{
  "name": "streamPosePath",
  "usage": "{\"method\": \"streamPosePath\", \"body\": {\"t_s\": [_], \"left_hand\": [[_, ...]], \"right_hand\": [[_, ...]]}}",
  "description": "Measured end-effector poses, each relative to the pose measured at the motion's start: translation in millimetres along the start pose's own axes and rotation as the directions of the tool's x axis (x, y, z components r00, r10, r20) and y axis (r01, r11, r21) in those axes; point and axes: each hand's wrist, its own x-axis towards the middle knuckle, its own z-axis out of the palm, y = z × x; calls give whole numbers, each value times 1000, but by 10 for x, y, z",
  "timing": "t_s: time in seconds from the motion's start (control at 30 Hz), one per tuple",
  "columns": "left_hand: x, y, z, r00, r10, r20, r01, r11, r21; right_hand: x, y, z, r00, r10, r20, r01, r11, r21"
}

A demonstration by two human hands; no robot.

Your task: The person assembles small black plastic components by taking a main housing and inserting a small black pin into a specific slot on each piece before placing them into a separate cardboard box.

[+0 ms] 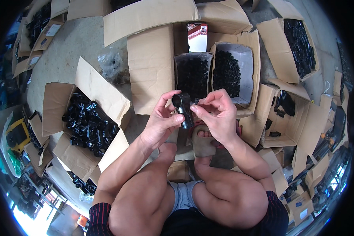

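In the middle of the head view my left hand (pixel 163 118) grips a glossy black tube-shaped plastic part (pixel 183 113) with a round ring at its upper end. My right hand (pixel 218 114) pinches a small black piece (pixel 196 101) between thumb and forefinger, right beside the ring part. Whether the small piece touches the larger part, I cannot tell. Just beyond my hands stand two grey-lined trays of small black pieces, a left one (pixel 211 58) and a right one (pixel 246 72).
At left an open carton (pixel 57 100) holds many glossy black parts. On the right a carton (pixel 293 133) contains a few black pieces; a fuller carton (pixel 272 43) stands beyond it. A phone (pixel 197 39) leans behind the trays. A clear plastic bag (pixel 110 61) lies on the floor.
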Motion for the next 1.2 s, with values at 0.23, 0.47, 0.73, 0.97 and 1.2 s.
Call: {"method": "streamPosePath", "body": {"t_s": [0.23, 0.47, 0.73, 0.97, 1.2], "left_hand": [[8, -25, -8, 998, -27, 62, 29, 999, -34], [9, -34, 3, 998, 0, 66, 6, 996, -89], [-9, 46, 52, 995, 94, -30, -94, 996, -8], [-29, 36, 80, 938, 341, 64, -333, 831, 446], [-56, -15, 176, 858, 484, 173, -503, 722, 475]], "right_hand": [[-49, -45, -2, 957, -282, 61, 287, 908, -306], [-20, 77, 60, 845, -534, 42, 515, 788, -339], [-10, 25, 19, 882, -451, 134, 466, 795, -388], [-59, 33, -70, 971, -220, 96, 236, 945, -224], [-193, 80, 25, 965, -260, -21, 261, 963, 70]]}}
